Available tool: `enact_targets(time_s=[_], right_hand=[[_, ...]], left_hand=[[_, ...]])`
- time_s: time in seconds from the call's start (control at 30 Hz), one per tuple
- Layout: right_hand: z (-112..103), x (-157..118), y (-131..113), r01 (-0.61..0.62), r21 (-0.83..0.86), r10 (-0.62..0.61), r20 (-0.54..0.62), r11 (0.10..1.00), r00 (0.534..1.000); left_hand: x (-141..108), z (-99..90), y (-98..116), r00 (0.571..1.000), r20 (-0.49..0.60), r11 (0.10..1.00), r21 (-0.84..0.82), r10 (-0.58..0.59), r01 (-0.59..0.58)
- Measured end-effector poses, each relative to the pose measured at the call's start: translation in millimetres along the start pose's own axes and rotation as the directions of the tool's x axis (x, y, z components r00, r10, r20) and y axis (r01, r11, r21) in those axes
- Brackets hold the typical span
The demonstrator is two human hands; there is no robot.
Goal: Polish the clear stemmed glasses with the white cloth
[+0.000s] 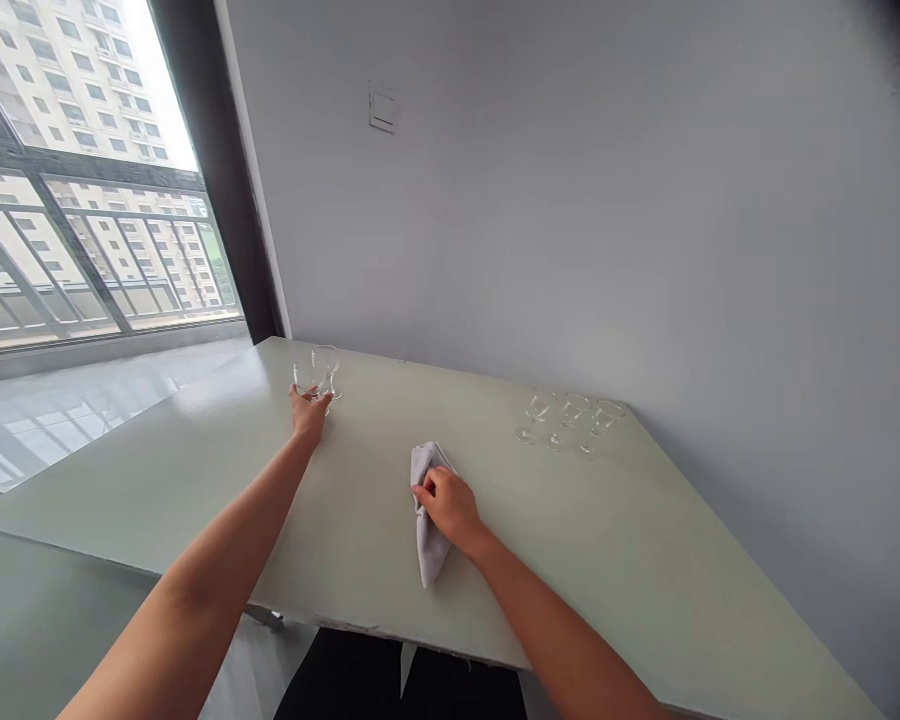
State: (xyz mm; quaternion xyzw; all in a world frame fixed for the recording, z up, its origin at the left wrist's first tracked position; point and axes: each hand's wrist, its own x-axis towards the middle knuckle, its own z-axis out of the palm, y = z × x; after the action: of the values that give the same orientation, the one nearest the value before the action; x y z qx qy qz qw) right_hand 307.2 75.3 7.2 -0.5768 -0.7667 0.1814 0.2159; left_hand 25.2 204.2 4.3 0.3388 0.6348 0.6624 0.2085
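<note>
My left hand reaches to the far left of the table, its fingers curved around the lower part of a clear stemmed glass. Just behind it stands another clear glass. Near the middle, my right hand is closed on a folded pale grey cloth, which hangs down from the fingers over the tabletop. Part of the cloth is hidden by that hand.
Three clear stemmed glasses stand in a row at the back right, the left one nearest the middle. The pale table meets a grey wall behind. A window is at the left.
</note>
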Motion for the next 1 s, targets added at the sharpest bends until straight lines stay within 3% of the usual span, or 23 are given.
enact_targets(time_s=[0.13,0.2,0.3,0.37,0.43,0.47,0.53,0.63,0.73,0.83,0.9,1.0], right_hand=[[-3.8,4.3,7.3,-0.159,0.022,0.159,0.029,0.987,0.987],[0.0,6.1,7.1,-0.142,-0.067,0.145,0.047,0.988,0.988],[6.8,7.7,5.9,-0.085,-0.109,0.089,0.029,0.990,0.996],[6.3,8.7,8.4,-0.074,0.014,0.074,-0.035,0.997,0.997],[-0.9,10.6,15.2,-0.092,0.278,0.128,-0.114,0.956,0.985],[-6.8,11.8,19.9,-0.114,0.443,0.194,-0.139,0.889,0.971],[-21.1,14.4,30.3,-0.145,0.740,0.350,-0.129,0.657,0.928],[-39.7,16.1,40.5,-0.045,0.949,0.461,-0.109,0.311,0.881],[-44.6,12.8,35.1,0.083,0.984,0.419,-0.144,0.159,0.897],[-39.1,5.2,17.2,0.007,0.988,0.344,-0.061,0.155,0.937],[-36.8,-0.3,6.0,-0.081,0.976,0.247,0.028,0.204,0.969],[-40.7,-5.2,1.1,-0.144,0.952,-0.005,0.150,0.271,0.989]], left_hand=[[-4.8,6.4,3.0,0.997,-0.028,0.998,0.009,-0.069,0.069],[-16.1,12.1,6.6,0.997,-0.008,0.997,-0.002,-0.071,0.071],[-44.9,25.1,15.0,0.993,0.109,0.999,-0.026,-0.038,0.041],[-68.8,34.6,22.4,0.976,0.217,0.999,-0.037,0.000,0.009],[-92.9,42.4,29.7,0.939,0.337,0.998,-0.005,0.065,-0.067],[-104.1,45.1,32.6,0.909,0.402,0.990,0.041,0.110,-0.138],[-123.9,48.1,35.3,0.840,0.507,0.941,0.147,0.193,-0.305],[-145.1,47.9,31.6,0.755,0.588,0.819,0.255,0.291,-0.514],[-157.4,45.9,24.6,0.645,0.665,0.695,0.258,0.376,-0.671],[-164.3,44.6,21.6,0.551,0.713,0.598,0.230,0.433,-0.768],[-166.5,43.7,21.9,0.547,0.712,0.570,0.248,0.441,-0.783],[-166.4,41.2,23.5,0.572,0.694,0.562,0.287,0.436,-0.776]])
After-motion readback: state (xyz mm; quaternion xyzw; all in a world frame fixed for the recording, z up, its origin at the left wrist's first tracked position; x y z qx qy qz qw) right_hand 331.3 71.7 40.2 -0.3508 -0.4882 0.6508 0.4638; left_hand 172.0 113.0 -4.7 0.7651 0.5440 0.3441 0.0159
